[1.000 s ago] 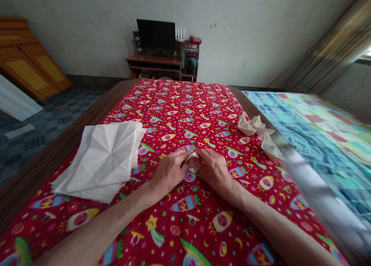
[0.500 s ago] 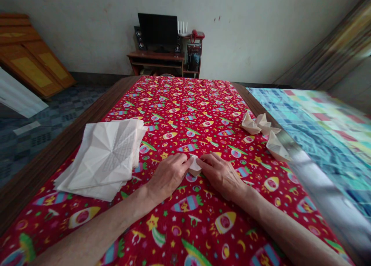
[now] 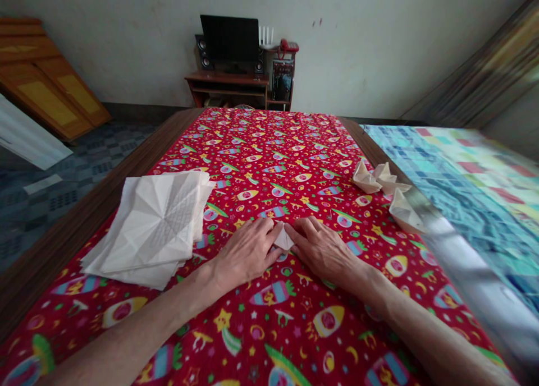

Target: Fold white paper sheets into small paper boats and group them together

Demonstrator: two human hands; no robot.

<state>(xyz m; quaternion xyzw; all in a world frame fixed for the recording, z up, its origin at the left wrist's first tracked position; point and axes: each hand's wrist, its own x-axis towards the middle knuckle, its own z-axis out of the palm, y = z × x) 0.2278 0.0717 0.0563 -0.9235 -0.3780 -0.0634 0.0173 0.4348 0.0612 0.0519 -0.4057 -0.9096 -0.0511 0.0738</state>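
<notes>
A small folded piece of white paper point(image 3: 284, 238) lies between my hands, low over the red patterned cloth point(image 3: 269, 330). My left hand point(image 3: 250, 248) pinches its left side with thumb and fingers. From the right, my right hand point(image 3: 322, 248) grips the opposite side, its fingertips close to those of the left. Parts of the paper are hidden under the fingers. A stack of creased paper sheets point(image 3: 158, 223) rests left of my left hand. Several folded paper boats point(image 3: 404, 211) stand to the right, near the table edge.
The cloth covers a table with a dark wooden edge point(image 3: 138, 156). A bed with a checked blue cover point(image 3: 455, 189) adjoins the right side. Beyond the far end stands a desk point(image 3: 227, 80) with a monitor point(image 3: 229, 41), speakers and a red telephone point(image 3: 289, 46). A wooden cabinet point(image 3: 50, 88) is at left.
My fingers have shifted on the paper: the left thumb now sits lower along its edge, and the paper looks flatter and more pointed at the bottom. The view has tilted slightly.
</notes>
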